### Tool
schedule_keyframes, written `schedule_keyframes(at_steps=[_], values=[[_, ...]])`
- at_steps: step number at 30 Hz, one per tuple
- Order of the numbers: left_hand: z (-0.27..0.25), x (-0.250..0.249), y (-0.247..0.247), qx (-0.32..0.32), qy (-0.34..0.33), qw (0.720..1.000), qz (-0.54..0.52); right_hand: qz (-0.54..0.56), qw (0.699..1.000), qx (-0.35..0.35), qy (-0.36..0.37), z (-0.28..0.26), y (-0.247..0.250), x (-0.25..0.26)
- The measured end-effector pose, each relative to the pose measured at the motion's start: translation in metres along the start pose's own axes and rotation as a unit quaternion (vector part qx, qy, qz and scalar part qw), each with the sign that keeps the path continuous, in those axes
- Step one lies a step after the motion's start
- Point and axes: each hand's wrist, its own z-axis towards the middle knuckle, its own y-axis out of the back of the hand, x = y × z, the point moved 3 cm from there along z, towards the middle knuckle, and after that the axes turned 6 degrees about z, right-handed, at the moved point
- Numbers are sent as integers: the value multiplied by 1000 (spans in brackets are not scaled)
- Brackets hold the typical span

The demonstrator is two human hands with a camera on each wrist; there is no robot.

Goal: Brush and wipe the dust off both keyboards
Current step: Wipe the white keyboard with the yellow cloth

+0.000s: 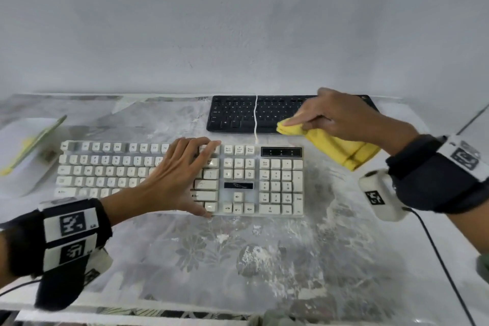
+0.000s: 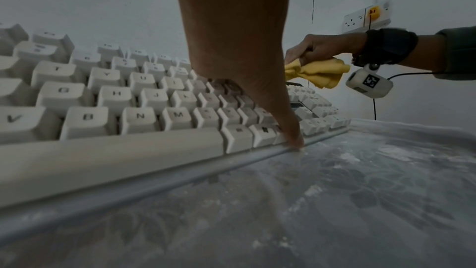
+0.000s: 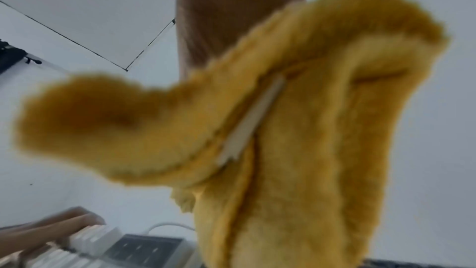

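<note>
Head view: left hand (image 1: 182,174) lies flat, fingers spread, steadying the white keyboard (image 1: 275,180); right hand (image 1: 341,119) clutches the yellow cloth (image 1: 341,149) over the black keyboard (image 1: 238,114), best wiped row by row. Left wrist: thumb braces the front edge. Right wrist: cloth hangs bunched; fold it flat first

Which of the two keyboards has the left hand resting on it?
The white keyboard nearest the person: the left hand lies spread across its keys. The black keyboard behind it has only a white cable across it.

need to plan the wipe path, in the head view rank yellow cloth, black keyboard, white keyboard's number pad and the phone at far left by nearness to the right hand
1. yellow cloth, gripped in the right hand.
2. black keyboard, directly under the hand.
3. number pad, nearer the person.
4. phone, far left.
</note>
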Motion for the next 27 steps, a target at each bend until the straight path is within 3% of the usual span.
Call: schedule_keyframes(at_steps=[6, 9, 12, 15, 17, 24, 27], values=[[0, -2, 0, 12, 5, 1000, -3, -103, 994, -14, 36, -13, -33, -5], [-1, -1, 0, 15, 7, 1000, -4, -142, 990, 2, -9, -24, -21, -32], [-2, -1, 1, 16, 11, 1000, 2, -97, 994, 41, -22, -27, 1, -37], [-2, -3, 2, 10, 9, 1000, 7, 18, 1000, -5, 5, -20, 10, -23], [-2, -4, 3, 8, 10, 1000, 5, 47, 998, 5, 30, -12, 0, -13], [-1, -4, 3, 20, 10, 1000, -3, -68, 995, 66, 45, -17, -10, -11], [-2, -4, 3, 21, 9, 1000, 1, -27, 995, 96, 13, -24, 0, -23]])
